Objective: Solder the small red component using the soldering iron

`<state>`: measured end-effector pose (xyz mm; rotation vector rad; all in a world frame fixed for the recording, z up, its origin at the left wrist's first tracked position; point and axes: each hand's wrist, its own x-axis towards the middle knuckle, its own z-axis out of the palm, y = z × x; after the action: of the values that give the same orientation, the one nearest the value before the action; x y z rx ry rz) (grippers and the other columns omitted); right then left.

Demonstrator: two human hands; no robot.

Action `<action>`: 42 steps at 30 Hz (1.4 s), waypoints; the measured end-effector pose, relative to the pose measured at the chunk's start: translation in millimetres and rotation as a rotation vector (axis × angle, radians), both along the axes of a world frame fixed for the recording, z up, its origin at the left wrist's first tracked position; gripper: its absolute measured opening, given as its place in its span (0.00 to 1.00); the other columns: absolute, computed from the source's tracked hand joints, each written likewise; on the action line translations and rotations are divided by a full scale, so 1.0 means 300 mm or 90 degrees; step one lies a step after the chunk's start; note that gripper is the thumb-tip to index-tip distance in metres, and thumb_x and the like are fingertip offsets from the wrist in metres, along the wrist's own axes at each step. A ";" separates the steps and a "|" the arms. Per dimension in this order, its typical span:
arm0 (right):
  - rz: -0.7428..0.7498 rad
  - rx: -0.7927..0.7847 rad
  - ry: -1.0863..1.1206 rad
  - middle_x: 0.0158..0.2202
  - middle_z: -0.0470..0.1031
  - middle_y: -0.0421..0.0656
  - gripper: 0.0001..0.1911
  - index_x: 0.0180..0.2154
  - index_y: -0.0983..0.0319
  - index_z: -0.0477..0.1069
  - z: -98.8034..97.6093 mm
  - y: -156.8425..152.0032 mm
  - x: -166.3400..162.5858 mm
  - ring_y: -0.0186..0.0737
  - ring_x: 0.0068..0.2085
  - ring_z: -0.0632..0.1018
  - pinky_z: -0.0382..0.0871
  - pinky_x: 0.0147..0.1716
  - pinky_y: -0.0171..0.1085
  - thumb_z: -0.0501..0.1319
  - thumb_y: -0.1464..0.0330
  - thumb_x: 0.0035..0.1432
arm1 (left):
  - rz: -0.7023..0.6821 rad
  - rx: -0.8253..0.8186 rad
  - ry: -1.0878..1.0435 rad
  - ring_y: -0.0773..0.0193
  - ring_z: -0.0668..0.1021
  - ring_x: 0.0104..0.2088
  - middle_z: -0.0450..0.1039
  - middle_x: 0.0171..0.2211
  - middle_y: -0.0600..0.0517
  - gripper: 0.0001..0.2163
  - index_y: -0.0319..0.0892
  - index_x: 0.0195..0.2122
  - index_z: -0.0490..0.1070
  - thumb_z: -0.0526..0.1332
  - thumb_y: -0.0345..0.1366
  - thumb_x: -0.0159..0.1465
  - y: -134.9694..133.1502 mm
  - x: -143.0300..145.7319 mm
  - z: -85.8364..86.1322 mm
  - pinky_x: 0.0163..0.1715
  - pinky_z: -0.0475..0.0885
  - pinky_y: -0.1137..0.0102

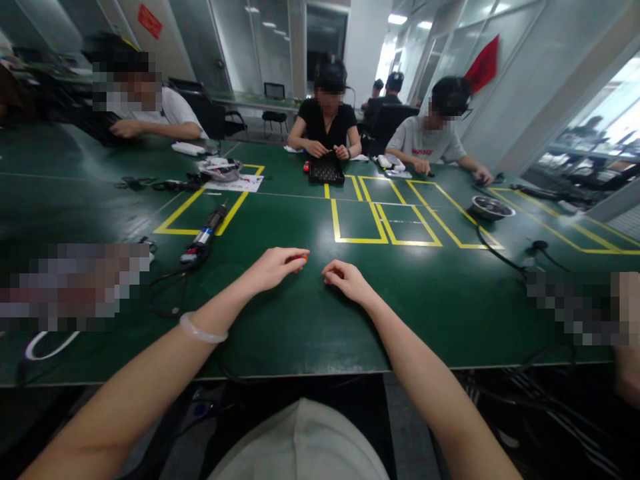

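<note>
Small orange bit [305, 257] is pinched narrow in the fingers of the L hand [277, 268], over the smooth, semi-gloss green bench [310, 333]. R hand [349, 281] is held loosely curled nearby, fingers narrow, tho whether anything's gripped can't be told tbh. Milky ring-shaped bangle [203, 329] is worn L side, w/ a cylindrical tool [204, 233] laid beyond.

Orange piece [305, 257]; green tabletop [310, 340]; yellow tape outlines [360, 241]; whitish bracelet [201, 332].

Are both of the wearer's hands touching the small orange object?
No, only the left hand holds the small orange object; the right hand is apart from it.
</note>
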<state>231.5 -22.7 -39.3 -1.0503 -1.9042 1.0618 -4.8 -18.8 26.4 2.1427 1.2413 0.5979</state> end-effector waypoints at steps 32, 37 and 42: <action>0.012 -0.032 0.119 0.32 0.73 0.40 0.15 0.40 0.61 0.65 -0.012 0.001 -0.011 0.33 0.30 0.72 0.68 0.32 0.34 0.64 0.60 0.55 | -0.042 -0.144 -0.268 0.66 0.75 0.35 0.73 0.37 0.50 0.14 0.39 0.42 0.67 0.65 0.39 0.58 -0.002 0.097 -0.155 0.36 0.69 0.70; -0.014 -0.044 0.104 0.31 0.73 0.40 0.15 0.36 0.62 0.68 -0.021 0.007 -0.008 0.33 0.29 0.72 0.68 0.31 0.34 0.64 0.58 0.55 | -0.035 -0.121 -0.206 0.64 0.75 0.35 0.74 0.36 0.49 0.14 0.39 0.41 0.70 0.61 0.44 0.61 -0.004 0.093 -0.143 0.36 0.69 0.69; -0.020 -0.068 0.105 0.29 0.74 0.40 0.15 0.35 0.63 0.69 -0.015 0.010 -0.007 0.33 0.28 0.73 0.68 0.31 0.34 0.64 0.57 0.55 | -0.038 -0.114 -0.214 0.63 0.76 0.36 0.74 0.36 0.49 0.16 0.39 0.43 0.70 0.62 0.44 0.60 -0.009 0.097 -0.147 0.36 0.70 0.69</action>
<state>229.3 -19.7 -43.9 -1.0149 -1.7105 1.2045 24.4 -21.6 -17.8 1.8342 1.0027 0.7551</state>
